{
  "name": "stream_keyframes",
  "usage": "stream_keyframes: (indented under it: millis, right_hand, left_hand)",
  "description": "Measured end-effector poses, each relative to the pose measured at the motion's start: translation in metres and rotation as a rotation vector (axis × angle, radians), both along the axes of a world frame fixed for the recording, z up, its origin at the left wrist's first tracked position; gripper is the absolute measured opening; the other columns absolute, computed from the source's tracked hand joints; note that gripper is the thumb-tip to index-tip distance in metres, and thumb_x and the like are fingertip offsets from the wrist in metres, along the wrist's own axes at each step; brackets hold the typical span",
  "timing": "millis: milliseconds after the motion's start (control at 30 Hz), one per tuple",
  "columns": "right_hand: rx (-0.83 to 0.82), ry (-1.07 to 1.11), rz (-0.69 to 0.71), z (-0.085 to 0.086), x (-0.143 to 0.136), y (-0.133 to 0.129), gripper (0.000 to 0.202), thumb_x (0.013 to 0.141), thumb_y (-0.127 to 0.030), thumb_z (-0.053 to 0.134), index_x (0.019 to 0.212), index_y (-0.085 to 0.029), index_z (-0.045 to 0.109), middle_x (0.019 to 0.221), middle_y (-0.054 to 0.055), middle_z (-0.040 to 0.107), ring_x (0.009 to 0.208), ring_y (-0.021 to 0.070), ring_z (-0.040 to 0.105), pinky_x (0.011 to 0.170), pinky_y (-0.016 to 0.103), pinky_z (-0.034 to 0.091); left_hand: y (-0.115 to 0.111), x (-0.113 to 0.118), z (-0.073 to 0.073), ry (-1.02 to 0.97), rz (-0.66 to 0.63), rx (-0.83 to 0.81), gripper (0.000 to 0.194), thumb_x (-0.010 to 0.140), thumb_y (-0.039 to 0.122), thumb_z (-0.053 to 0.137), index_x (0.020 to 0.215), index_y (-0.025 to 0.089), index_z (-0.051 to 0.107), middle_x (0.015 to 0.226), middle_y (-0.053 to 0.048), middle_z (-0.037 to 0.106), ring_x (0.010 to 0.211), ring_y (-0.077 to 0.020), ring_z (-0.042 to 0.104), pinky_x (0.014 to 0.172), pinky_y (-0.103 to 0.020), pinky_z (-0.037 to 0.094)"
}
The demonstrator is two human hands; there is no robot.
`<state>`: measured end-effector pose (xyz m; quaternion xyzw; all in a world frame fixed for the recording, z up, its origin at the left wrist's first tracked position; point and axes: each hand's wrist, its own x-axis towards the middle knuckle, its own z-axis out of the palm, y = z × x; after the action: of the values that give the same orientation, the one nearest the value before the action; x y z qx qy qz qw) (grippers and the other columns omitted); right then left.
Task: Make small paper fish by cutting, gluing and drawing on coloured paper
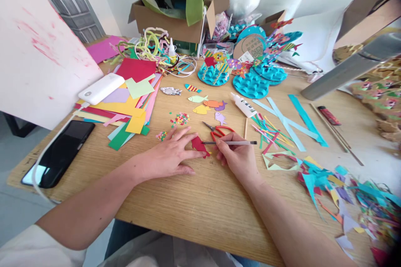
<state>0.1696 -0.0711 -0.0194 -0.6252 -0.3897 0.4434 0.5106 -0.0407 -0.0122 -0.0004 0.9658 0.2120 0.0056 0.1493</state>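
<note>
A small red paper fish [198, 144] lies on the wooden table in front of me. My left hand [171, 150] rests flat beside it, fingers spread, with fingertips on its left and lower edges. In my right hand [239, 156] a thin grey pen [236, 143] is pinched, its tip at the fish's right part. Red-handled scissors [217, 132] lie just beyond that hand. Farther back are several paper fish, among them a yellow one [201, 109], an orange one [214, 103] and a lilac one [220, 118]. Tiny paper bits [181, 119] form a pile beyond my left fingers.
Coloured paper sheets [138, 69], a white power bank [101, 88] and a phone [59, 154] lie at the left. A glue bottle [244, 105], paper strips [286, 123] and scraps [322, 179] lie at the right. Blue fish stands [250, 84] and a grey bottle [347, 69] stand behind.
</note>
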Motion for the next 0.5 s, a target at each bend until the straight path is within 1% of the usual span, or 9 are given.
stream_keyframes:
  millis: [200,400,500]
  right_hand:
    - [0.033,-0.014,-0.009,0.0003,0.0002,-0.0011,0.032,0.072,-0.046,0.075,0.069,-0.02,0.056,0.056,0.001,0.065,0.037,0.0107,0.053,0.03,0.019,0.039]
    - [0.029,-0.022,-0.006,-0.0001,0.0003,-0.0008,0.035,0.071,-0.049,0.075,0.069,-0.02,0.057,0.056,0.001,0.064,0.037,0.0115,0.054,0.029,0.02,0.038]
    - [0.017,-0.023,0.003,-0.0003,0.0003,-0.0007,0.036,0.071,-0.051,0.075,0.07,-0.019,0.057,0.057,0.001,0.065,0.036,0.0105,0.053,0.029,0.019,0.038]
  left_hand:
    - [-0.0003,0.0001,0.0004,0.013,0.006,-0.008,0.053,0.087,0.054,0.059,0.137,0.036,0.056,0.155,-0.013,0.035,0.147,-0.0386,0.017,0.115,-0.061,0.021]
    - [-0.0005,-0.0008,-0.0012,-0.021,0.004,-0.001,0.053,0.087,0.053,0.06,0.137,0.036,0.056,0.154,-0.013,0.036,0.147,-0.0373,0.018,0.116,-0.059,0.021]
    - [-0.0003,-0.0012,-0.0015,-0.023,0.001,0.002,0.053,0.087,0.054,0.059,0.137,0.036,0.056,0.154,-0.013,0.036,0.147,-0.0379,0.018,0.115,-0.059,0.022]
